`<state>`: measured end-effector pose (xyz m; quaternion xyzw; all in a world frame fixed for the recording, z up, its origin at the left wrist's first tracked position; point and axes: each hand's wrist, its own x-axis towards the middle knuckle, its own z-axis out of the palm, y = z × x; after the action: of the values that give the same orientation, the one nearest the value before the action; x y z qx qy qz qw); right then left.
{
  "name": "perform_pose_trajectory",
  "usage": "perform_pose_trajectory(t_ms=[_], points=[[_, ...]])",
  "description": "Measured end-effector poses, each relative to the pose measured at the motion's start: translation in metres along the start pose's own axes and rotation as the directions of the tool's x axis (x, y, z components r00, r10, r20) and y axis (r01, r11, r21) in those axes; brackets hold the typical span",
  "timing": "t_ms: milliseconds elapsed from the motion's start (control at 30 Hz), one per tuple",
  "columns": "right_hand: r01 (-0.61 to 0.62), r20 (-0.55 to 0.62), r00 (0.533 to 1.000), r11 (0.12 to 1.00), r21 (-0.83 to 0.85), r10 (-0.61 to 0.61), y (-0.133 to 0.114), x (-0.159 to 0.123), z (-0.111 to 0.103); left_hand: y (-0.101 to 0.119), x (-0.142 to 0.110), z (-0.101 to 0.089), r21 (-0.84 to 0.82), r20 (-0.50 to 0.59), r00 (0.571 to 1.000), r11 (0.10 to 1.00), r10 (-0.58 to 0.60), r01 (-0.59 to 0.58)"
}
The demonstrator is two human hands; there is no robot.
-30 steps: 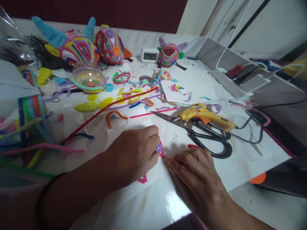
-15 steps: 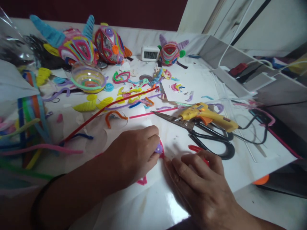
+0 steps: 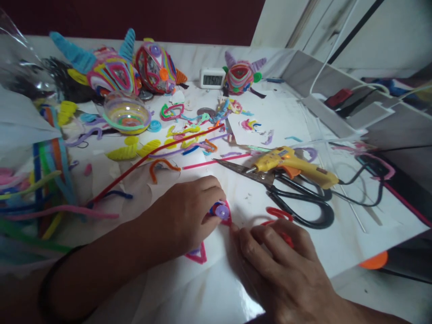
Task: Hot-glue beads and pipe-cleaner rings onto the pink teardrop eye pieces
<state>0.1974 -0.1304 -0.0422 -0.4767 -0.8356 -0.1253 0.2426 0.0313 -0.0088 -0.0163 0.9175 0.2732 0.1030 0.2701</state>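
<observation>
My left hand (image 3: 194,213) pinches a small round purple button (image 3: 222,212) with blue and red beside it. The button sits at the end of a pink pipe-cleaner outline (image 3: 201,257) on white paper; my fingers and palm hide much of that shape. My right hand (image 3: 280,265) rests on the sheet with its fingers bent and close together. One fingertip touches the paper by the outline's right edge; whatever lies under these fingers is hidden. A red pipe cleaner (image 3: 279,212) curls out from behind the right knuckles.
Black-handled scissors (image 3: 297,198) lie beyond my right hand, with a yellow glue gun (image 3: 293,166) across them. Pipe cleaners (image 3: 54,166) bunch at left. Behind are a clear bowl (image 3: 127,112), a digital clock (image 3: 212,79) and pipe-cleaner-covered fish figures (image 3: 158,67).
My left fingers have loosened slightly around the button, so more of it and the blue and red beside it show. The right hand stays nearly in place; the view has shifted slightly.
</observation>
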Motion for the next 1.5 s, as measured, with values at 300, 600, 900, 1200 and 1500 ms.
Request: perform_pose_trajectory(t_ms=[300,600,900,1200,1500], points=[[-0.022,-0.013,1.0,0.999,0.036,0.023,0.0,0.0,0.002,-0.012,-0.001,-0.007,-0.079,-0.044,0.995,0.993,0.087,-0.09],[-0.001,-0.034,0.999,0.997,0.079,0.003,0.002,-0.001,0.005,-0.023,0.001,-0.019,-0.022,-0.159,0.985,0.998,0.06,-0.064],[0.001,-0.003,1.0,0.998,0.063,-0.001,0.001,-0.004,0.005,-0.027,0.002,-0.01,-0.018,0.078,0.967,0.97,0.243,-0.243],[0.018,0.053,0.998,0.999,0.03,-0.02,0.001,0.001,-0.004,-0.034,0.002,-0.001,-0.087,0.047,0.97,0.968,0.239,-0.234],[0.012,0.013,1.0,0.998,0.069,-0.013,0.0,0.003,-0.001,-0.033,0.002,-0.003,-0.042,0.05,0.966,0.967,0.254,-0.252]])
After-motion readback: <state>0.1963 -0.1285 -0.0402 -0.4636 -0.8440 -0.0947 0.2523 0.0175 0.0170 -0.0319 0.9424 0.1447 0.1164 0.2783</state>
